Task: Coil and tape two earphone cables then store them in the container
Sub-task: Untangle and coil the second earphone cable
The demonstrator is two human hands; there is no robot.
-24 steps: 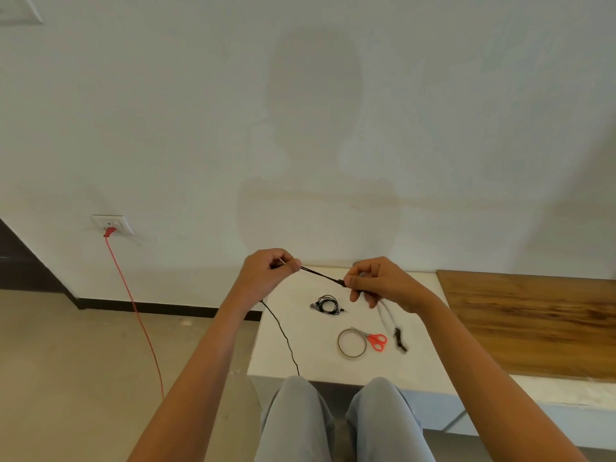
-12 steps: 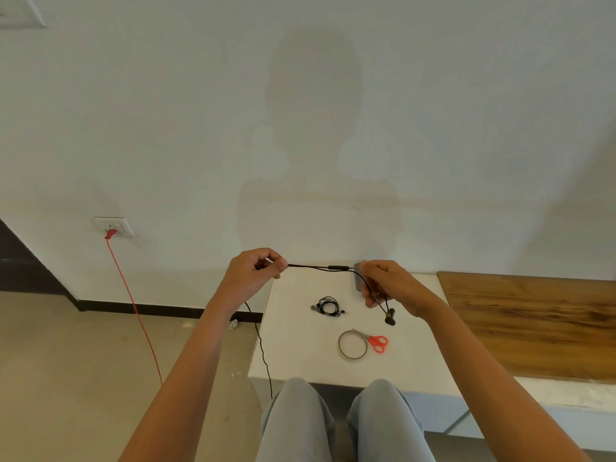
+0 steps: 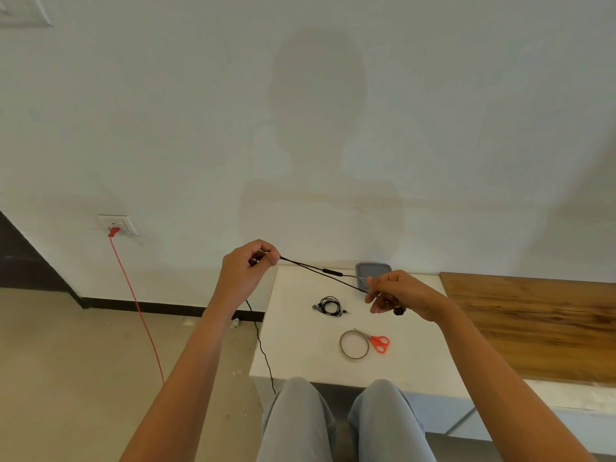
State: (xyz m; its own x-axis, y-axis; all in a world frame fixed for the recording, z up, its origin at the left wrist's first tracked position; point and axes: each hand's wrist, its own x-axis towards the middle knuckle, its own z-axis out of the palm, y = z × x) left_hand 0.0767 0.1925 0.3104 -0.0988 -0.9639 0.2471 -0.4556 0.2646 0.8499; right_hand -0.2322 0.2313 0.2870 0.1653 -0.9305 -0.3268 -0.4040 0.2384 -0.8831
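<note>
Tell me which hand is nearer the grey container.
Right. The right hand holds the cable just in front of the container, overlapping its near edge in view; the left hand is well off to its left, beyond the table edge.

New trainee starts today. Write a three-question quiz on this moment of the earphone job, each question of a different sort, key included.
1. True or false: the roll of tape lies on the wooden board.
2. Which hand holds the earbuds? A left hand B right hand C neither
3. Fill in: the coiled earphone lies on the white table between the scissors and the grey ______.

Key: 1 false, it lies on the white table beside the scissors; 2 B; 3 container.
</note>
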